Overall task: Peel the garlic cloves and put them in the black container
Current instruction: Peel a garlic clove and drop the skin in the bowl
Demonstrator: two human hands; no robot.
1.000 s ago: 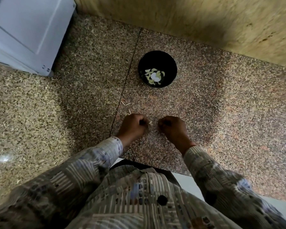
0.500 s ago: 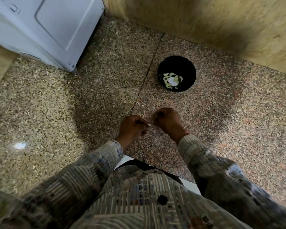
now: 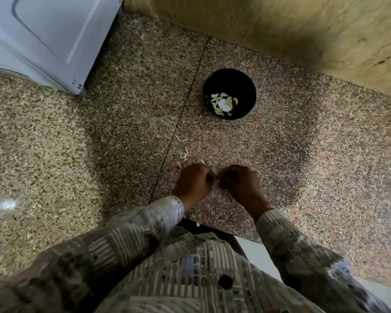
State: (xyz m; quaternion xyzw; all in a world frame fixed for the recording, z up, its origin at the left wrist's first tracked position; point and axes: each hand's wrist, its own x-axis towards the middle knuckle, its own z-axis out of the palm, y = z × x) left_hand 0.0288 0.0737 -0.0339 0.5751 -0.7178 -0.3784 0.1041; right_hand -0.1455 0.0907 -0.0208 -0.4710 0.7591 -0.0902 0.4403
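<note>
Clove (image 3: pixel 218 180) between left hand (image 3: pixel 193 183), right hand (image 3: pixel 243 185), black container (image 3: pixel 244 86) beyond

Left hand (image 3: pixel 193 180) and right hand (image 3: pixel 242 182) have drawn together onto the garlic clove (image 3: pixel 218 180).

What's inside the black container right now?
Pale garlic pieces lie on the bottom of the black container, around a bright white patch. The near inner wall is out of sight, and anything under the pieces is covered.
</note>
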